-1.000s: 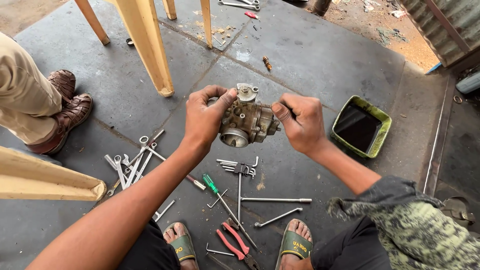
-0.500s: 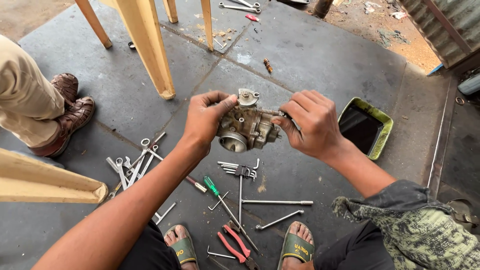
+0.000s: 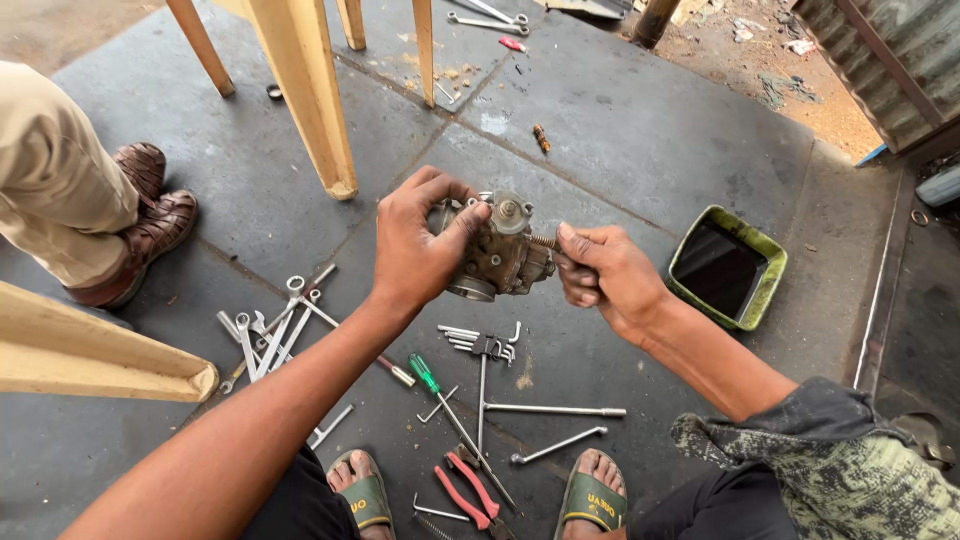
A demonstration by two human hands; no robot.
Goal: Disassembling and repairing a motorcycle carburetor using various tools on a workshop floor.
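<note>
I hold a grimy metal carburetor [image 3: 497, 255] in the air over the concrete floor. My left hand [image 3: 418, 242] wraps its left side, thumb laid across the top. My right hand [image 3: 603, 277] pinches a small spring-wound screw [image 3: 545, 242] that sticks out of the carburetor's right side. Below the hands lie a set of hex keys [image 3: 480, 345], a green-handled screwdriver [image 3: 440, 393] and red-handled pliers [image 3: 465, 495].
Several wrenches [image 3: 268, 335] lie at left near a wooden beam [image 3: 100, 355]. A green tray of dark liquid [image 3: 727, 266] sits at right. Yellow wooden legs [image 3: 305, 95] stand behind. Another person's brown shoes [image 3: 145, 220] are at far left. My sandalled feet [image 3: 590, 495] are at the bottom.
My right hand has slid off the carburetor's right side and now pinches the screw protruding there. The carburetor has tilted slightly in my left hand.
</note>
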